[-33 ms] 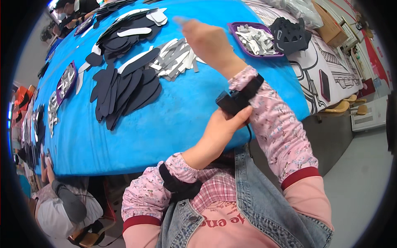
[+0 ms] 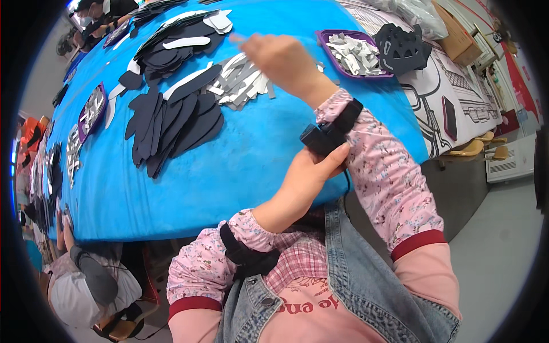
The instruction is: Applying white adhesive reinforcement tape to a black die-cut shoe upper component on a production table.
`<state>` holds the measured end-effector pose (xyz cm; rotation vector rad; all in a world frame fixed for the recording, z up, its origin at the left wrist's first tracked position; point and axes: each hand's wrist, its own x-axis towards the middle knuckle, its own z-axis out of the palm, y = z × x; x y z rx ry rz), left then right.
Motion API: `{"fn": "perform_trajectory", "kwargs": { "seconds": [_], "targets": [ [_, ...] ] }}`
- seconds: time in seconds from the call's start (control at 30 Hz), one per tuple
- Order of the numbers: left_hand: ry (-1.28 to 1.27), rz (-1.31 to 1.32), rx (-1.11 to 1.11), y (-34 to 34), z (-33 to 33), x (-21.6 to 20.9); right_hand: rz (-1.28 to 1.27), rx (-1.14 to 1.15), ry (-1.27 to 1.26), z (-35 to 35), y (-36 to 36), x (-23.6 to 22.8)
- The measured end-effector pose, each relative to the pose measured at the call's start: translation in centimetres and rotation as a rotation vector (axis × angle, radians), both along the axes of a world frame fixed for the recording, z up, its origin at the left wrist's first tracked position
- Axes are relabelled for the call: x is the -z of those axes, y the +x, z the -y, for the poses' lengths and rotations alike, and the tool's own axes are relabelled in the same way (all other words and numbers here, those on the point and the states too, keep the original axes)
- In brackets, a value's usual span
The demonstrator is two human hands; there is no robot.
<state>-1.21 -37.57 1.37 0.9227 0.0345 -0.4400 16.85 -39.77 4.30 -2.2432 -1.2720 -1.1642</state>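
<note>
My left hand (image 2: 303,177) is closed around a small black box-shaped device (image 2: 320,139), fixed to a black strap (image 2: 347,117) on my right wrist. A thin black cable runs down from it. Over the blue-covered table I hold my right hand (image 2: 283,63) raised, its index finger stretched out and nothing visible in it. Below that hand lies a heap of grey and white strips (image 2: 237,86). To its left are a fanned pile of dark, elongated flat pieces (image 2: 171,126) and another stack of dark and white pieces (image 2: 183,48).
A purple basket of small strips (image 2: 354,54) stands at the right, against a black slotted object (image 2: 403,48). Further right lies a phone (image 2: 449,117). Another purple basket (image 2: 92,111) is on the left. One person (image 2: 94,280) sits lower left; another person (image 2: 103,17) is at the far left.
My right hand has shifted slightly left and down, its index finger now more clearly extended. My left hand still grips the device, which has barely moved.
</note>
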Motion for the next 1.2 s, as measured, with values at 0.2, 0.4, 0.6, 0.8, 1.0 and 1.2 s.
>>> {"fn": "perform_trajectory", "kwargs": {
  "seconds": [0.2, 0.4, 0.6, 0.8, 1.0, 1.2],
  "targets": [
    [0.016, 0.03, 0.073, 0.4, -0.4, -0.5, 0.086, 0.001, -0.023, -0.1, 0.3, 0.0],
    [0.098, 0.145, 0.233, 0.7, -1.3, -0.7, -0.542, -0.198, 0.514, 0.9, -0.8, -1.0],
    [0.065, 0.321, -0.192, 7.2, -9.8, -1.9, -0.773, -0.469, 0.712, 3.8, -3.6, -2.2],
    [-0.006, 0.604, -0.961, 10.6, -17.2, -4.9, -1.341, -0.507, 0.214, 1.9, -12.7, 1.3],
    [0.127, 0.88, -1.13, 9.6, -16.2, -7.5, -1.456, -0.507, 0.108, -1.0, -16.6, 2.2],
    [1.299, 1.542, -1.323, 8.9, -15.6, -8.6, -1.533, -0.45, 0.166, -1.6, -17.1, 2.2]
  ]
}}
